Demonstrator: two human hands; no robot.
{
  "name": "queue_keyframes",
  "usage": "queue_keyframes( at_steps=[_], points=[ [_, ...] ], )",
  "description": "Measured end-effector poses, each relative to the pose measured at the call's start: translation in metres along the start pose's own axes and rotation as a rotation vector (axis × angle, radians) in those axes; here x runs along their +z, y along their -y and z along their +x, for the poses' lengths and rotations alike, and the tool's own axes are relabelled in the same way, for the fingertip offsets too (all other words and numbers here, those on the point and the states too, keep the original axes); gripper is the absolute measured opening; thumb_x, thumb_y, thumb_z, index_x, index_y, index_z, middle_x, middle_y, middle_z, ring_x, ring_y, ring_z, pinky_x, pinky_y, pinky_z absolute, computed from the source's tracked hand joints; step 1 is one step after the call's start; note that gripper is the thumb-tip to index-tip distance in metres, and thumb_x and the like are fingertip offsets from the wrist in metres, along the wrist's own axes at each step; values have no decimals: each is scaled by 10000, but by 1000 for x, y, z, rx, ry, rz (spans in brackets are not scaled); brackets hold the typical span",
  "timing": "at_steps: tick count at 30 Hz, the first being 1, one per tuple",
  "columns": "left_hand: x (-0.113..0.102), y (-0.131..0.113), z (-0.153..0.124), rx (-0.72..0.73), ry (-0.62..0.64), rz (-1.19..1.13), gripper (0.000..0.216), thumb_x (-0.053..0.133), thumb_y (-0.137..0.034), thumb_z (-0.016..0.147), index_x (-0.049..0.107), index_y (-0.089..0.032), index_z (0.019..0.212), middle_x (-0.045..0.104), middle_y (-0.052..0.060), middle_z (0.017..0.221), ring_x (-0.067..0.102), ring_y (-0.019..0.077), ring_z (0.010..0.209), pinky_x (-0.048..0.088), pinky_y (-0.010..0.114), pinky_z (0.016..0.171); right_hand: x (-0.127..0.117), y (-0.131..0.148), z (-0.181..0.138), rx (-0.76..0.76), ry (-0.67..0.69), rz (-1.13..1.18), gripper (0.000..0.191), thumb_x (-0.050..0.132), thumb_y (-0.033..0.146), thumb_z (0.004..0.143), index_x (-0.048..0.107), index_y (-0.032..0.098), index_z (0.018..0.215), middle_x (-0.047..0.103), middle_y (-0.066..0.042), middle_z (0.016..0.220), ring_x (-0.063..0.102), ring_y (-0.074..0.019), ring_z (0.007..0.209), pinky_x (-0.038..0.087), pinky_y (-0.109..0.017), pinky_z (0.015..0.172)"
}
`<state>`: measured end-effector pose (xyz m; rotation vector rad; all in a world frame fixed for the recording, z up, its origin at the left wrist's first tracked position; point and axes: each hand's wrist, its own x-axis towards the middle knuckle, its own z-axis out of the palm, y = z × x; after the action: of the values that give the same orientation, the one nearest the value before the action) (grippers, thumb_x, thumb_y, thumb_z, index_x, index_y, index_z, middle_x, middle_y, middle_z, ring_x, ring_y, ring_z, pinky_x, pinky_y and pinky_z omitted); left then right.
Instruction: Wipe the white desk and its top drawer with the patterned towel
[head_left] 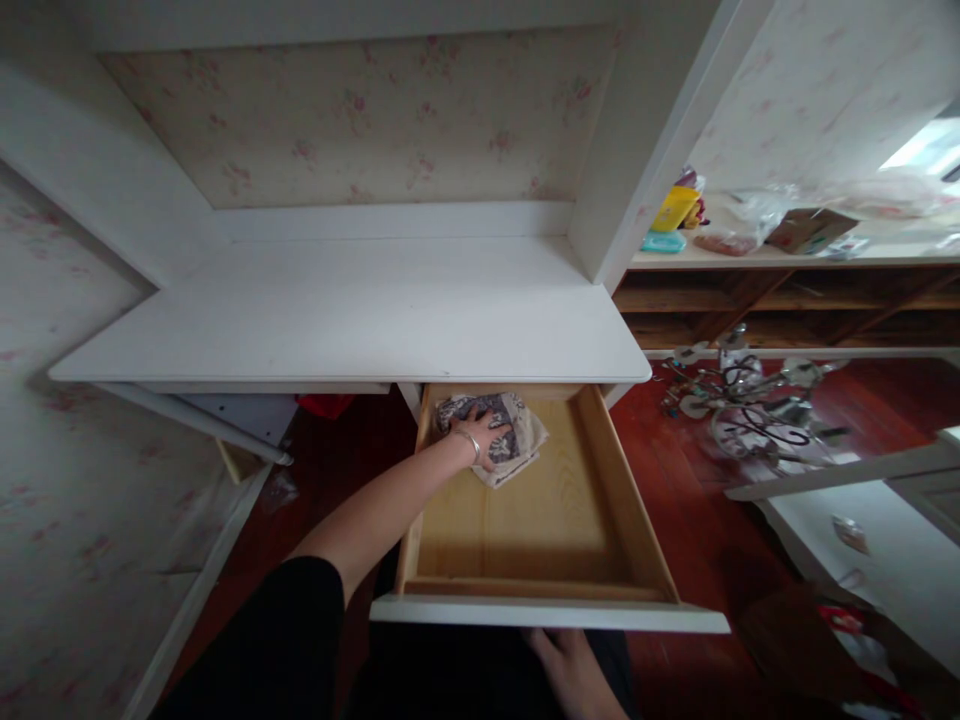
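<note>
Cloth [527, 432] lies near the back-left corner of the drawer [555, 520], long axis roughly left-right, left hand [486, 438] spread over it. Open room rightward and frontward; right hand [574, 668] below front edge, grip unclear.

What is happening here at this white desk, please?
A person has the left hand spread on a patterned cloth inside the open drawer of the desk. The cloth lies toward the drawer's back left corner. The right hand is at the lower edge of the drawer front; I cannot tell whether it grips it.
</note>
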<state>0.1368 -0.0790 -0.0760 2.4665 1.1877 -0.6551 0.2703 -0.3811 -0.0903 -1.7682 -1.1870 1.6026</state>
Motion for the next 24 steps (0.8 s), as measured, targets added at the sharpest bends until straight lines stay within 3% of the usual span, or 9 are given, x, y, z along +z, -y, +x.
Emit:
queue_keyframes(
  at_steps=[5,14,19,24],
  points=[
    [1,-33,22,59,-20,-53,1052,711,-670,570,177,-486,1458,87,67,1599,47,500,1404,270,790,907,-2,-2,0,-1,11,-34,614,437,639,836,677,162,1140,680,-126,1137,451,-368,1261,235,-495,1117],
    [-7,-94,58,120,-5,-77,1049,709,-666,593,170,-458,1469,53,79,1599,3,518,1389,225,823,889,-1,-1,2,-22,24,-15,584,452,597,862,652,163,1198,673,-113,1171,514,-327,1208,308,-458,1084],
    [-1,-109,33,178,-20,-12,1027,677,-692,615,184,-430,1477,72,106,1593,39,514,1381,271,813,868,-2,-1,3,-37,48,-26,608,428,616,872,656,156,1197,651,-125,1220,494,-325,1238,292,-455,1100],
    [32,-137,-18,301,-24,100,985,673,-669,650,205,-413,1478,100,140,1583,129,494,1363,309,803,836,-1,-4,5,-40,46,-47,671,394,681,857,652,171,1209,648,-125,1225,435,-344,1291,243,-475,1122]
  ],
)
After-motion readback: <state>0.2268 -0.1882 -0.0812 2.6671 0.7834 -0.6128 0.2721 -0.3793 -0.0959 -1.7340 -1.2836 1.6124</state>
